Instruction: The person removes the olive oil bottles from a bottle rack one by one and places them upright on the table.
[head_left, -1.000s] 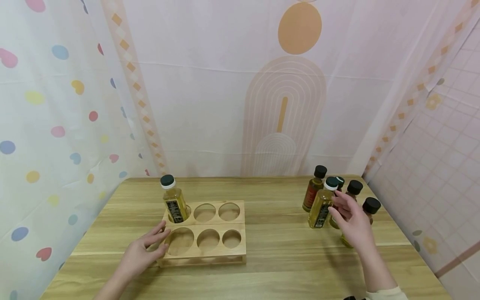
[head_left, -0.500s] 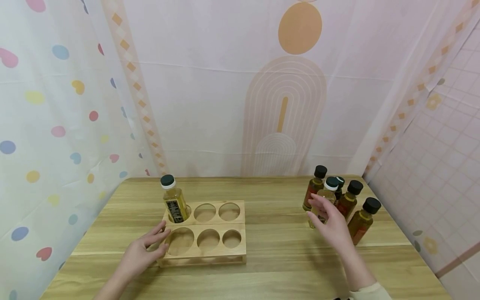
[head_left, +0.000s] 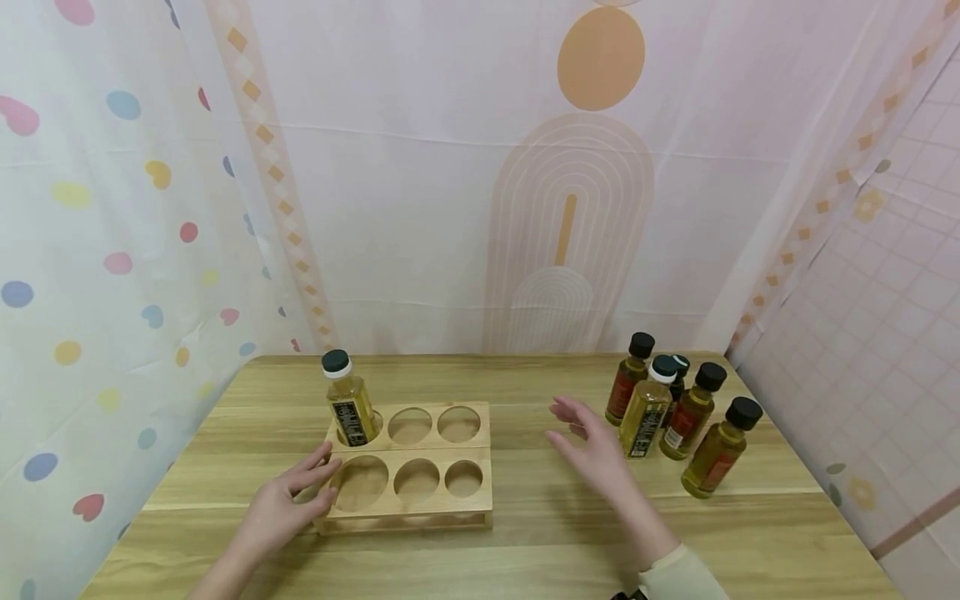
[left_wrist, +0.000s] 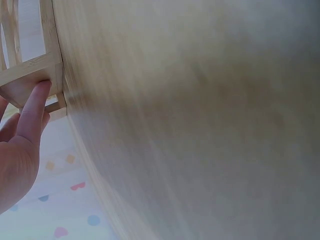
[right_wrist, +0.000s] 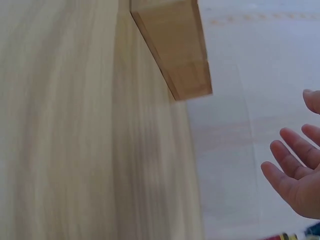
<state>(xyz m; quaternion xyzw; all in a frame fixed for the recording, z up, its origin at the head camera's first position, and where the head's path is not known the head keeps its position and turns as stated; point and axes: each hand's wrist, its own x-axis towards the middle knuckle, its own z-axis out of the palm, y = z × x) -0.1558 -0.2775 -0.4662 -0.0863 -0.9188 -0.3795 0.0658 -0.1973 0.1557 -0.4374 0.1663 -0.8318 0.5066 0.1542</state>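
A pale wooden bottle rack point(head_left: 401, 450) with two stepped rows of round holes stands on the table. My left hand point(head_left: 288, 500) rests against its left end, fingers extended; in the left wrist view a fingertip point(left_wrist: 44, 86) touches the rack's side panel point(left_wrist: 32, 85). One oil bottle point(head_left: 350, 408) with a dark green cap stands in the back-left hole. My right hand point(head_left: 596, 450) is over the table between the rack and the bottle group, fingers spread and holding nothing. Nearest to it is a clear-yellow oil bottle point(head_left: 643, 417) with a green-and-white cap.
Around that bottle stand a red-labelled oil bottle point(head_left: 626, 387) at the back, a mostly hidden dark bottle point(head_left: 678, 379), and two black-capped bottles point(head_left: 687, 421) to the right. The wood-grain table point(head_left: 525, 558) ends at a patterned curtain point(head_left: 420, 233) behind.
My right hand has moved left, away from the bottles and toward the rack, with nothing in it. The bottles it covered are now visible. My left hand and the rack have not moved.
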